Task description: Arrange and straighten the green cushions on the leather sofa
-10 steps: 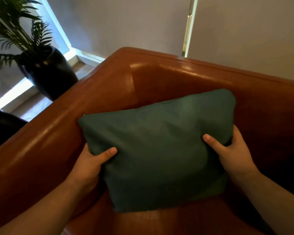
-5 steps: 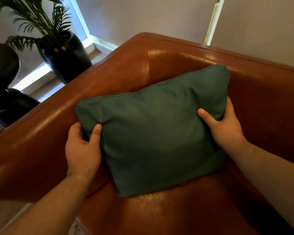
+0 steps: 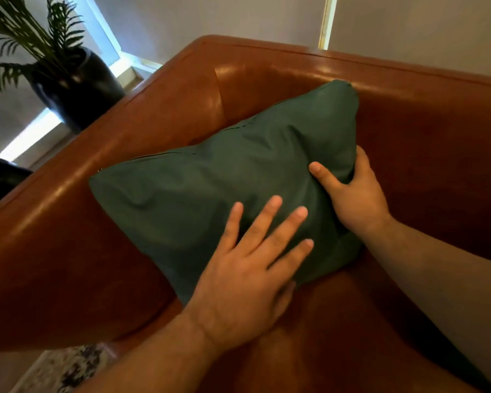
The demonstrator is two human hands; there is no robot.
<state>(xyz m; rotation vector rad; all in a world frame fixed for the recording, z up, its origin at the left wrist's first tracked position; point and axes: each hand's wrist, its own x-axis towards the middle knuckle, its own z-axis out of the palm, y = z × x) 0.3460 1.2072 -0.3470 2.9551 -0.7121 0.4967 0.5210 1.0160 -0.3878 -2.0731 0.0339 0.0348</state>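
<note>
**Cushion pressed into the sofa corner**

The dark green square fabric cushion [image 3: 210,199] leaned tilted in the corner of the tan leather sofa [image 3: 68,251], against its armrest and back. The left hand [image 3: 244,279] lay flat on the cushion's face, grip open. The right hand [image 3: 355,194] held its right edge, grip closed on the fabric. Uneven pressing could leave it crooked, with one corner riding high.
</note>
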